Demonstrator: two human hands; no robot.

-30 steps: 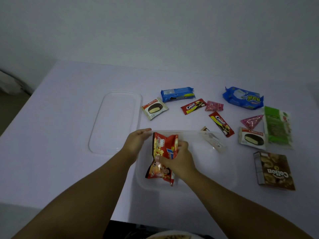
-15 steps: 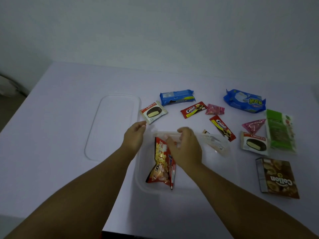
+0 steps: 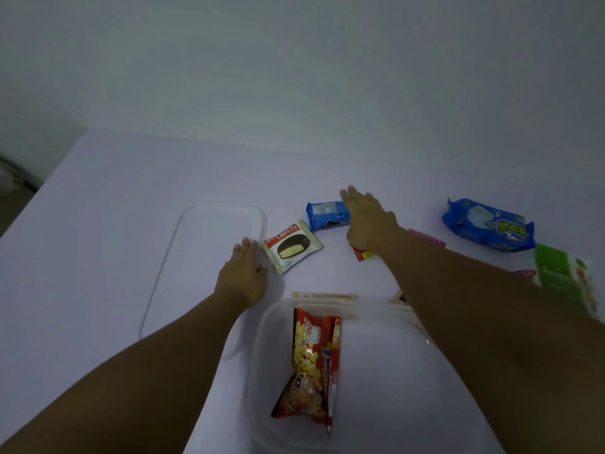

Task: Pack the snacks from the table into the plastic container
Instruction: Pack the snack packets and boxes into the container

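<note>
1. One red crinkly snack bag [image 3: 309, 368] lies inside the clear plastic container [image 3: 262, 362] at 6 o'clock.
2. Right hand [image 3: 368, 221], fingers flat and holding nothing, is over the small blue biscuit packet [image 3: 322, 215] at 12 o'clock.
3. Left hand [image 3: 244, 275] rests flat on the white worktop [image 3: 114, 204], holding nothing.
4. A fast grab may knock the Choco Pie packet [image 3: 292, 246] away.
</note>
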